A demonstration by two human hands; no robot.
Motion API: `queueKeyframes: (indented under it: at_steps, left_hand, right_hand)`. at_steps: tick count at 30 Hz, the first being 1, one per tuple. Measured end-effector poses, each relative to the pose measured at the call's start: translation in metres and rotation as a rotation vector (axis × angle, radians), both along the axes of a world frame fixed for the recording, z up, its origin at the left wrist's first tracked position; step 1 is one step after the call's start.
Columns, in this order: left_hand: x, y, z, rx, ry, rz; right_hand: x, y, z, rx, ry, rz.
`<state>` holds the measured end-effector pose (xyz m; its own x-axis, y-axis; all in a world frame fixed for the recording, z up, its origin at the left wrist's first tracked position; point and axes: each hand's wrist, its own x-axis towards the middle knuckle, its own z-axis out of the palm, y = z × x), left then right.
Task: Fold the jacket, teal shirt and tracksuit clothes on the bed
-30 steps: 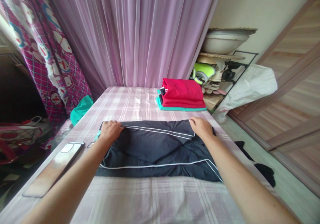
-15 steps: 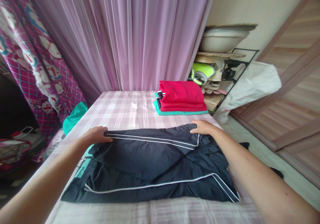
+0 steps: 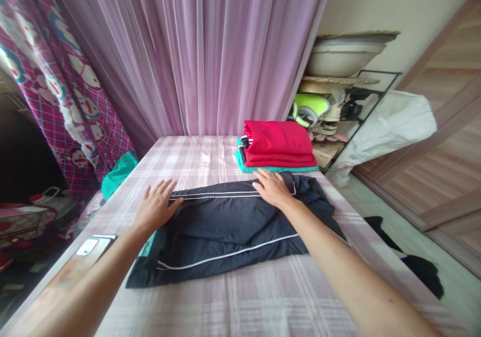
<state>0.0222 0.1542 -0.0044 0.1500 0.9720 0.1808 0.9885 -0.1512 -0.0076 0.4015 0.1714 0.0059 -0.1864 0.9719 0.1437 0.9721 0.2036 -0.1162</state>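
A dark navy garment with white piping (image 3: 225,227) lies folded flat across the table, with a bit of teal cloth showing at its left end. My left hand (image 3: 158,204) is at the garment's far left corner, fingers spread, thumb over its edge. Near the far right part, my right hand (image 3: 273,187) rests over the piped edge with its fingers stretched out. Beyond the garment sits a stack of folded red clothes (image 3: 278,144), on top of a folded teal cloth (image 3: 239,163).
A plaid cloth (image 3: 233,307) covers the table. A phone (image 3: 95,247) lies by the left edge, near my forearm. Purple curtains (image 3: 210,51) hang behind. To the right stand a rack with a basin (image 3: 341,56) and a white bag (image 3: 391,126). Dark items (image 3: 423,272) lie on the floor.
The garment has moved away from me and lies flatter. My hands have let go of its far edge and spread open; the right one has shifted left. The phone has come into view.
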Motion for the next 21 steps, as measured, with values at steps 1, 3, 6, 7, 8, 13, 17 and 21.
queueKeyframes:
  at_steps: [1,3,6,7,8,13,17,21]
  left_hand:
    - [0.006,-0.005,-0.003,0.01,0.008,-0.043]
    - [0.015,-0.014,-0.011,-0.043,0.019,-0.071]
    - [0.023,-0.021,-0.022,-0.127,0.009,-0.012]
    - [0.023,-0.021,-0.025,-0.137,0.0,-0.001]
    - [0.023,-0.022,-0.026,-0.14,-0.009,0.005]
    - [0.021,-0.021,-0.027,-0.119,-0.029,0.014]
    - [0.024,-0.023,-0.026,-0.12,-0.047,0.02]
    - [0.027,-0.025,-0.023,-0.152,-0.063,0.042]
  right_hand:
    - [-0.013,-0.001,-0.003,-0.029,0.008,0.05]
    - [-0.028,0.002,-0.009,-0.152,0.01,0.084]
    - [-0.019,0.012,-0.018,-0.346,-0.016,-0.033]
    - [-0.009,0.016,-0.021,-0.371,-0.035,-0.095]
    - [0.003,0.019,-0.024,-0.371,-0.056,-0.165]
    - [0.054,0.023,-0.037,-0.311,-0.092,-0.433]
    - [0.061,0.022,-0.038,-0.29,-0.087,-0.443]
    - [0.043,0.018,-0.025,-0.237,-0.066,-0.417]
